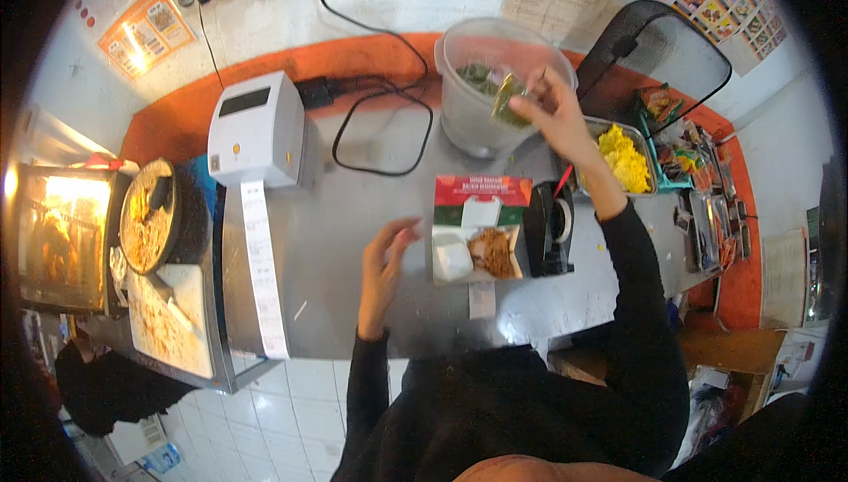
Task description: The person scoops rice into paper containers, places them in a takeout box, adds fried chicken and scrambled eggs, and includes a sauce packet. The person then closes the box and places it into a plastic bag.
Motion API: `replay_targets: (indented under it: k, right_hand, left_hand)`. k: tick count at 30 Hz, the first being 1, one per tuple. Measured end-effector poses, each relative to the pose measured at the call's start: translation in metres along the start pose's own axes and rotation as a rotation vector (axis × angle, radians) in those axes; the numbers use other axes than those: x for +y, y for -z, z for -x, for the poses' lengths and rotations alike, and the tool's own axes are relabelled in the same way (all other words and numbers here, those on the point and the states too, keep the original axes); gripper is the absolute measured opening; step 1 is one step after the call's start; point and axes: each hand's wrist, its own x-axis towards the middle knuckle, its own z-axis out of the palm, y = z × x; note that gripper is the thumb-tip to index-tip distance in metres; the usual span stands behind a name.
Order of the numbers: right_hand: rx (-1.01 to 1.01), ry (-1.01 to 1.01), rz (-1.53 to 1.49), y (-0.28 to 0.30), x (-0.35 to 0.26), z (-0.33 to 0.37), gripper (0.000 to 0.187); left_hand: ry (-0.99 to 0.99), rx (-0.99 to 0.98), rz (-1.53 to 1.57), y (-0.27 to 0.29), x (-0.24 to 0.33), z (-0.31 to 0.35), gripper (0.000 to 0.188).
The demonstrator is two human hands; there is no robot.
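My right hand pinches a small green, shiny sachet above the rim of a translucent plastic bucket. Inside the bucket lie several green packets. Nothing is in my left hand, which hovers over the counter with its fingers apart, left of an opened cardboard food box. The box has a red and green lid standing up. It holds a white wrapped portion and a brown fried piece of food.
On the steel counter, a white label printer trails a long paper strip. A black tape dispenser touches the box's right side. Farther right is a tray of yellow food. A black cable loops behind.
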Motion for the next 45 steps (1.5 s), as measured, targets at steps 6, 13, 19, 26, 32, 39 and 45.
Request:
replay_targets:
  k: [6, 13, 19, 26, 32, 39, 45]
  right_hand:
    - [-0.039, -0.116, 0.051, -0.045, -0.017, 0.14, 0.039]
    - [0.407, -0.297, 0.145, 0.084, 0.033, 0.258, 0.031]
    - [0.619, -0.318, 0.344, 0.232, 0.084, 0.293, 0.012]
    - [0.323, -0.34, 1.217, 0.379, 0.22, 0.217, 0.012]
    - [-0.245, -0.244, 1.484, 0.413, 0.263, 0.163, 0.01]
    - [-0.173, 0.139, 1.553, 0.437, 0.246, 0.158, 0.02]
    - [-0.091, -0.054, 1.743, 0.449, 0.211, 0.135, 0.018]
  left_hand:
    - [0.068, -0.169, 0.344, -0.082, 0.001, -0.027, 0.029]
    - [-0.448, -0.279, -0.91, -0.106, -0.083, -0.035, 0.012]
    - [-0.242, -0.266, -0.936, -0.163, -0.09, -0.01, 0.014]
    - [-0.221, 0.136, -0.967, -0.249, -0.053, 0.006, 0.02]
    - [-0.12, 0.25, -0.579, -0.362, -0.018, -0.001, 0.018]
    - [0.17, -0.135, -0.003, -0.515, -0.03, -0.035, 0.036]
    - [0.359, -0.138, 0.2, -0.554, -0.135, -0.087, 0.064]
